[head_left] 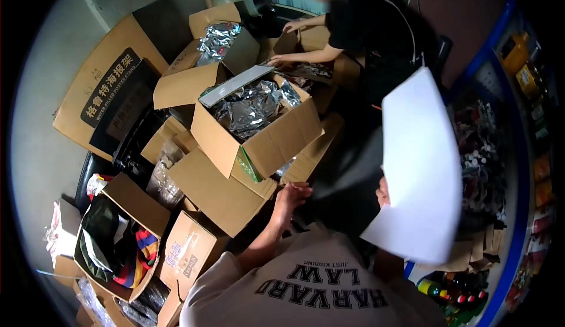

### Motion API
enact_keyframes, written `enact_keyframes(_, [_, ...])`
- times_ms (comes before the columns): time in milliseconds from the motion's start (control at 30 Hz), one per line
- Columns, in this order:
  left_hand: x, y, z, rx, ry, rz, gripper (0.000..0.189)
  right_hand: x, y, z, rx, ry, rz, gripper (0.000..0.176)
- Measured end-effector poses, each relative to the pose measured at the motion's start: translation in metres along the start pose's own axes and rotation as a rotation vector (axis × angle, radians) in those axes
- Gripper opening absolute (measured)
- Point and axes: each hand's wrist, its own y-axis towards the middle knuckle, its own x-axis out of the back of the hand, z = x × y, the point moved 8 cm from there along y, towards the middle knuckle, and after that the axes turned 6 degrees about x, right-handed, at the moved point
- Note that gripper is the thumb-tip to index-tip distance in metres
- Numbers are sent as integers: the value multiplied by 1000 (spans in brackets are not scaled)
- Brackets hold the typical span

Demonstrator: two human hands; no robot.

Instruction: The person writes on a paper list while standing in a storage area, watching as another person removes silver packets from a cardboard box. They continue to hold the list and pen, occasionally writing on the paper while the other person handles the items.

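Observation:
My left hand (292, 199) is held out near the lower flaps of the cardboard boxes, its fingers loosely bent and apart, with nothing visible in them. A large white sheet (421, 168) is gripped at its left edge by my right hand (383, 193), whose fingertips show while the rest is hidden behind the sheet. Ahead of my left hand stands an open cardboard box (282, 141) with crumpled silver foil packaging (253, 112) inside. A flat pale panel (236, 85) lies along that box's far rim.
Across from me, a person in black (368, 27) reaches into another box (315, 37). A box of clothes (132, 209) and a taped carton (188, 250) are at the lower left. Blue-framed shelving (511, 150) and bottles (453, 294) stand at the right.

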Motion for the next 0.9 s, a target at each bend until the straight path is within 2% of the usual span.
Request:
enact_keyframes(33, [-7, 0, 2, 0, -9, -1, 52, 14, -4, 2, 4, -279, -48, 26])
enact_keyframes(67, [-11, 5, 9, -11, -24, 10, 53, 34, -8, 1, 28, -658, -141, 14])
enact_keyframes(100, [-10, 12, 24, 12, -104, 60, 54, 50, -12, 7, 53, -1038, -233, 11])
enact_keyframes(133, [-19, 10, 25, 23, -102, 74, 56, 45, -16, 21, 126, -1258, -268, 24])
enact_keyframes(167, [-27, 8, 25, 34, -99, 87, 58, 69, -20, 16, 86, -1240, -287, 19])
enact_keyframes(200, [-30, 2, 23, 8, -2, 16, 55, 76, -25, 18, 78, -1281, -290, 17])
enact_keyframes(267, [-38, -6, 25, -35, 116, -57, 53, 60, -33, 25, 58, -1427, -246, 13])
enact_keyframes(300, [-42, -10, 26, -86, 175, -126, 57, 52, -35, 29, 105, -1449, -210, 16])
enact_keyframes(367, [-31, -3, 51, -108, 336, -205, 64, 69, -43, 25, 31, -1477, -185, 21])
enact_keyframes(400, [-25, 0, 63, -122, 416, -247, 69, 74, -46, 25, 45, -1395, -166, 22])
enact_keyframes(433, [-25, -3, 73, -75, 248, -217, 71, 78, -49, 24, 56, -1310, -147, 24])
enact_keyframes(467, [-40, -13, 69, -45, 188, -94, 72, 78, -54, 24, 50, -1171, -145, 25])
enact_keyframes(500, [-55, -25, 62, -17, 127, 29, 72, 93, -62, 17, 74, -977, -266, 23])
enact_keyframes(533, [-67, -37, 57, 46, 202, 46, 70, 104, -66, 13, 42, -866, -326, 22])
enact_keyframes(600, [-74, -53, 55, 139, 319, 30, 46, 112, -76, 10, 49, -674, -371, 16])
enact_keyframes(633, [-71, -61, 57, 198, 395, 25, 37, 107, -76, 8, -50, -699, -221, 15])
enact_keyframes(700, [-90, -86, 30, -60, 364, 231, 25, 95, -82, 20, -241, -742, 79, 12])
enact_keyframes(733, [-88, -94, 30, -71, 483, 276, 18, 84, -91, 27, -350, -643, 138, 12])
enact_keyframes(767, [-93, -102, 24, -198, 491, 352, 17, 79, -100, 18, -443, -629, 367, 23])
enact_keyframes(800, [-104, -108, 24, -250, 507, 540, 20, 77, -112, 36, -305, -322, 280, 27])
enact_keyframes(833, [-114, -113, 24, -306, 522, 729, 24, 55, -116, 51, -252, -186, 206, 31])
enact_keyframes(867, [-111, -110, 31, -200, 437, 717, 32, 32, -120, 67, -193, -51, 141, 34])
enact_keyframes(900, [-114, -107, 32, -102, 292, 612, 39, 32, -123, 68, -226, -83, 89, 37])
